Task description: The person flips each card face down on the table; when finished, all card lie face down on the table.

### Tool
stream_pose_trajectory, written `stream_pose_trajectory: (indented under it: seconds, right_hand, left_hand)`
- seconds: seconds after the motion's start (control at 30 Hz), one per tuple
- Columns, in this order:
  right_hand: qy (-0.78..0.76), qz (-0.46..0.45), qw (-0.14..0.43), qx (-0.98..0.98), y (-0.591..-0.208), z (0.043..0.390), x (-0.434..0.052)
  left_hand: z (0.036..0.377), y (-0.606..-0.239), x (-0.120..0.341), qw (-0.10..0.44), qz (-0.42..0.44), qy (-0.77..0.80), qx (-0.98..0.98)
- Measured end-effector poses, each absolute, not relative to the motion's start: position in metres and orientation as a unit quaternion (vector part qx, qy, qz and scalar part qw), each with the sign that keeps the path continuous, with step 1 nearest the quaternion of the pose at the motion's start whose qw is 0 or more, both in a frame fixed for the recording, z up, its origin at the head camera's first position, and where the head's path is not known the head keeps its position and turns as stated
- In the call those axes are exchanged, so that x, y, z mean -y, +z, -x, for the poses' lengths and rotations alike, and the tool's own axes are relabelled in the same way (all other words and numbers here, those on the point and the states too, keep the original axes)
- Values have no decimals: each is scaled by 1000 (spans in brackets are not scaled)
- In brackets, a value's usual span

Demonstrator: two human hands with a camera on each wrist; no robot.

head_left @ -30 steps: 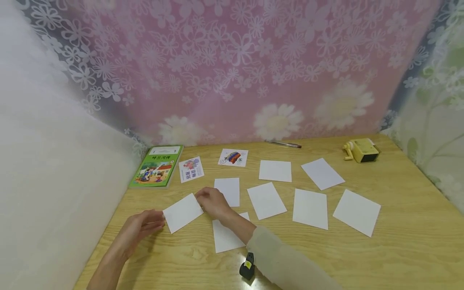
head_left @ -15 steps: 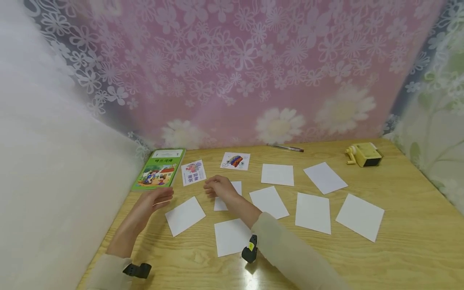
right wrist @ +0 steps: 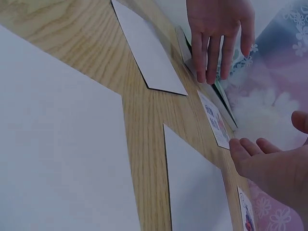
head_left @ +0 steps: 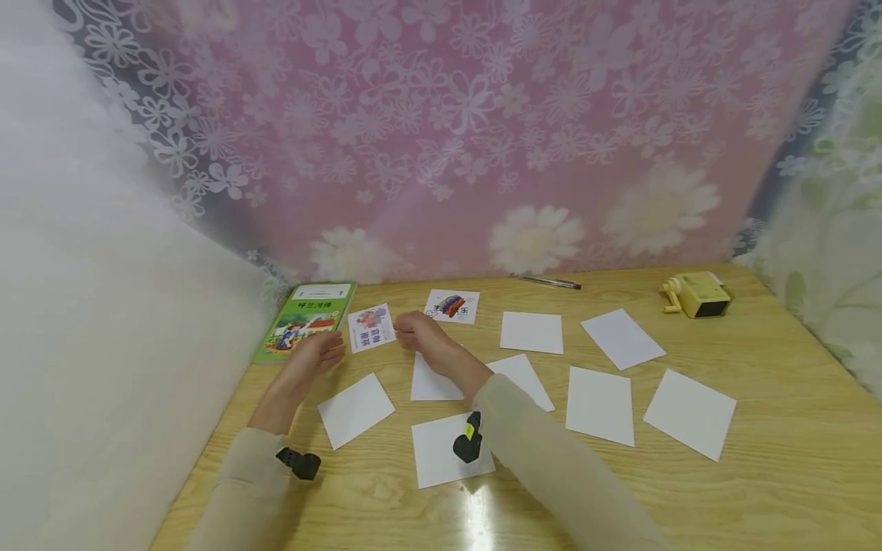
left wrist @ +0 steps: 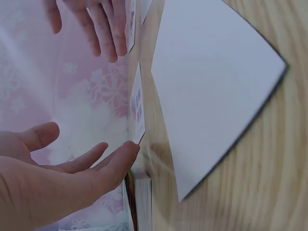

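Observation:
A printed card with flowers and Chinese characters lies on the table between my two hands. My left hand is at its left, over the lower edge of a green book. My right hand is at its right, above a white card and close to a second printed card. In the left wrist view my left hand has its fingers extended and thumb apart. The right wrist view shows my right hand with straightened fingers near the printed card. Neither hand holds anything.
A tilted white card lies in front of my left hand. Several more white cards, such as one at the right, are spread over the table. A pen and a yellow crank-handled box lie at the back, before a flowered curtain.
Both hands have left the tilted white card at the lower left, which now lies flat on the table. They have moved forward to either side of the flower-printed card.

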State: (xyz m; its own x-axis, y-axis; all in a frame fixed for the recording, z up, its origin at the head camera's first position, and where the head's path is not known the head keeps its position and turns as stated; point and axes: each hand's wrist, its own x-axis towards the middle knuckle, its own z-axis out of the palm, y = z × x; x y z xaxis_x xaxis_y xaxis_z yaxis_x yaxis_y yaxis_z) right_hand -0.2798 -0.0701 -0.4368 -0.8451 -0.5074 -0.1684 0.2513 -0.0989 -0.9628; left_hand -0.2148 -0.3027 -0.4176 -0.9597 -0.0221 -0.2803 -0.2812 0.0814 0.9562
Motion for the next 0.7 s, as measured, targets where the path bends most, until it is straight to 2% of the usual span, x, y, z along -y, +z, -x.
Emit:
stream_pose_trajectory:
  seconds: [0.2, 0.43, 0.7]
  right_hand:
    - [-756, 52, 277, -591, -441, 295, 76]
    - [-774, 30, 296, -558, -442, 293, 83]
    - [-795, -23, 265, -545, -442, 289, 82]
  left_hand:
    - [232, -422, 287, 89, 145, 675, -718]
    - [249, -422, 270, 72, 207, 682, -698]
    - [256, -424, 269, 37, 252, 679, -689]
